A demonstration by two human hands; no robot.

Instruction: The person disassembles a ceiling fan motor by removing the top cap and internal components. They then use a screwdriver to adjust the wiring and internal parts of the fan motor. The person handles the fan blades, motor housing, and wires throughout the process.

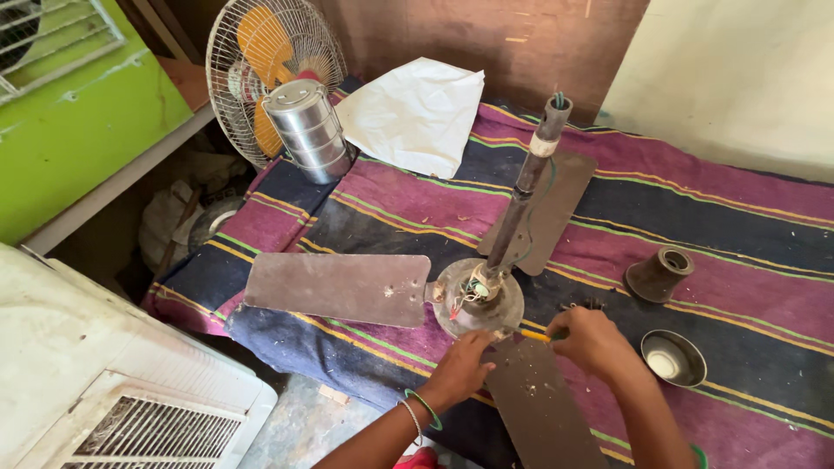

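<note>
Across the centre and right of the frame, striped blanket (695, 208) carrying a dismantled ceiling fan (478, 295), motor hub centre, rod tilted up, blades spread. Table fan (269, 52) and steel tiffin (308, 130) upper left, white paper (417, 113) beside. Two cup-shaped covers (660, 274) right. Left hand (460, 365) fingers together pressing the front blade (539, 399) near hub. Right hand (591, 339) clamped on a yellow-handled screwdriver (537, 335), lower centre, tip at hub

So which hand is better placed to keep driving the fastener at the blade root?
Probably the right hand: it grips the yellow-handled tool aimed at the fan motor hub. The left hand presses the near blade.
</note>
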